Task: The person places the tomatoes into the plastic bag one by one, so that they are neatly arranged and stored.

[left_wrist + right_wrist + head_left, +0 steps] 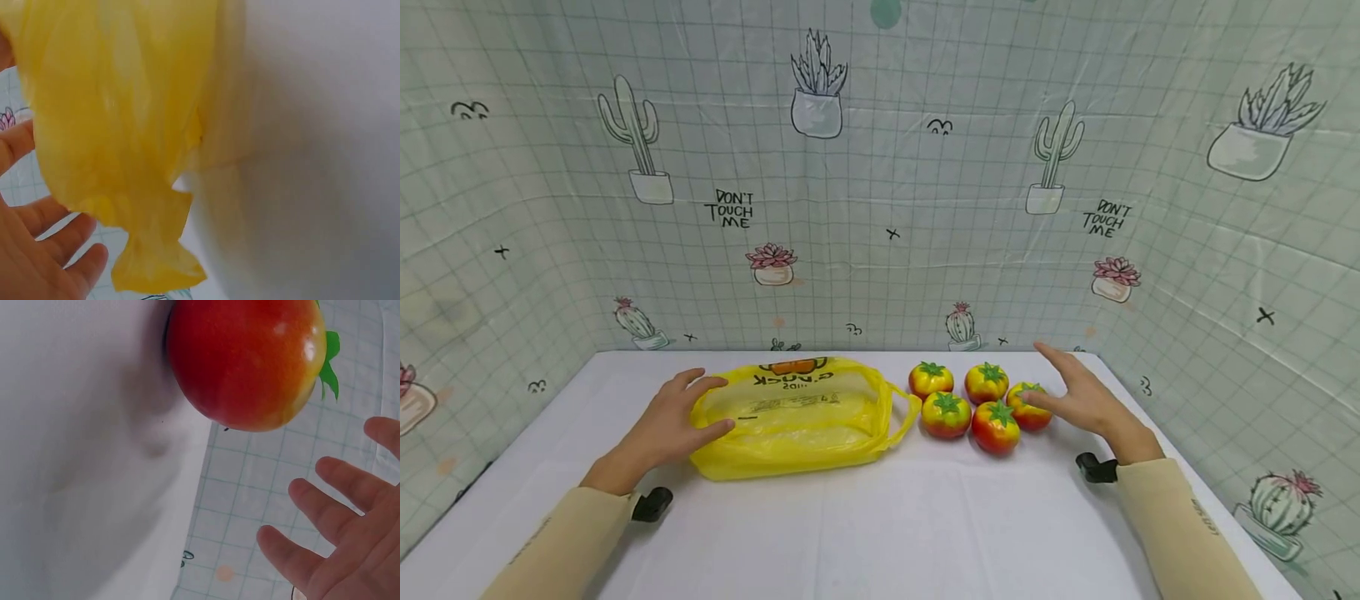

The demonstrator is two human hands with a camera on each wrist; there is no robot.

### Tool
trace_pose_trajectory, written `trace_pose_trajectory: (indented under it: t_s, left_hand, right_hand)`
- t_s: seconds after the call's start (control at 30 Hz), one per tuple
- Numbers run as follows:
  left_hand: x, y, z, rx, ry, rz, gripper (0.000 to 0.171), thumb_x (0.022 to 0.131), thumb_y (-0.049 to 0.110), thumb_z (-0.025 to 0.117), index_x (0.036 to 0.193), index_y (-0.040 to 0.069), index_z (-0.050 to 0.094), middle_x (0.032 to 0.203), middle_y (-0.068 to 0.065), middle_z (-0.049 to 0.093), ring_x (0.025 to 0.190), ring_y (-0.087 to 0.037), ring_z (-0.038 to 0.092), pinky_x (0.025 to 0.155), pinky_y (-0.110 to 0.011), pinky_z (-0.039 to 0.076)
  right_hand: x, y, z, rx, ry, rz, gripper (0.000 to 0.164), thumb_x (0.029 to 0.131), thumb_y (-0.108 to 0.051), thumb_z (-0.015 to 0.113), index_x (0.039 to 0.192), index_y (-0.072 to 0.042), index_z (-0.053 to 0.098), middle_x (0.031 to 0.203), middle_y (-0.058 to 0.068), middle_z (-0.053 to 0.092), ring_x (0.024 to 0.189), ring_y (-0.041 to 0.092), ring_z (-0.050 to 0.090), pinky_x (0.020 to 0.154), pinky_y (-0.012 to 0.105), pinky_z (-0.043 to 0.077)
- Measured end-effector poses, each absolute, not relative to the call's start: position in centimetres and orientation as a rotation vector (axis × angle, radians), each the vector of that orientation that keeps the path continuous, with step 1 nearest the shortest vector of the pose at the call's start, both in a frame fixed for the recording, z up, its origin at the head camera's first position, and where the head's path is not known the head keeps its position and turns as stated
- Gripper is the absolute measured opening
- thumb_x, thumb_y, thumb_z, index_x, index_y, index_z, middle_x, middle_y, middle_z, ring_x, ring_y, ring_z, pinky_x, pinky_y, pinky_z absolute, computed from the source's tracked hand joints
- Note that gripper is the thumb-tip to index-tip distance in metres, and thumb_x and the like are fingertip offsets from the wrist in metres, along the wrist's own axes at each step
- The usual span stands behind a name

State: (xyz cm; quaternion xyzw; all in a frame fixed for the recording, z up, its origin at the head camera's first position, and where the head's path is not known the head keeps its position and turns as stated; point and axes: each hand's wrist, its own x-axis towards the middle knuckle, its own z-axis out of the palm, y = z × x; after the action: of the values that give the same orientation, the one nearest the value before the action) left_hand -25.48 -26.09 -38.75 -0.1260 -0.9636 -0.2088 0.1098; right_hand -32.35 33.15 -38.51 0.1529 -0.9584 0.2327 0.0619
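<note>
At the far left, a beige left sleeve (561, 542) carries a line of print too small to read, and a black wrist device (653, 504) sits beneath its cuff. The left hand (662, 421) has its fingers and thumb spread apart at the left end of one yellow bag (797, 454); whether the skin touches the film, I cannot tell. The bag lies on its side on the left half of the white table (850, 537), its handle loop pointing right. Its print shows in mirror image: G.DUCK in dark letters under an orange motif, a smaller word below, and lines too fine to read. On the wall cloth (887, 183) behind, DON'T TOUCH ME appears twice, once above the bag and once farther right. Just beside the handle, five red-and-yellow tomatoes (996, 435) with green leafy tops cluster on the table: two at the back, two nearer the front, and one at the right. The right hand (1086, 404) is beside that last one, thumb and fingers wide apart and gripping nothing; contact at the thumb is unclear. A second black device (1096, 468) and a beige right sleeve (1187, 529), with small unreadable lettering, come last.
</note>
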Motion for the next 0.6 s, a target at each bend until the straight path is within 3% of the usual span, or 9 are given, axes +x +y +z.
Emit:
trace_pose_trajectory:
  t_s: [0.23, 0.6]
  left_hand:
    - [-25.96, -25.57, -39.11, -0.296, -2.936, -0.559, 0.051, 0.081, 0.037, 0.071, 0.123, 0.011, 0.060, 0.145, -0.029, 0.027, 0.128, -0.053, 0.025, 0.097, -0.072, 0.025]
    - [-26.41, -25.90, -39.20, -0.223, -3.061, -0.753, 0.073, 0.075, 0.032, 0.076, 0.137, 0.008, 0.046, 0.143, -0.034, 0.016, 0.125, -0.055, 0.025, 0.092, -0.073, 0.031]
  right_hand:
    - [-32.09, 32.87, -38.63, 0.426, -2.923, 0.727, 0.091, 0.083, -0.062, 0.060, 0.153, -0.018, 0.022, 0.151, 0.020, 0.027, 0.131, 0.046, 0.032, 0.098, 0.069, 0.028]
    - [-32.00, 32.74, -38.56, 0.455, -2.910, 0.803, 0.089, 0.084, -0.057, 0.063, 0.151, -0.013, 0.025, 0.149, 0.020, 0.031, 0.127, 0.044, 0.039, 0.096, 0.064, 0.037]
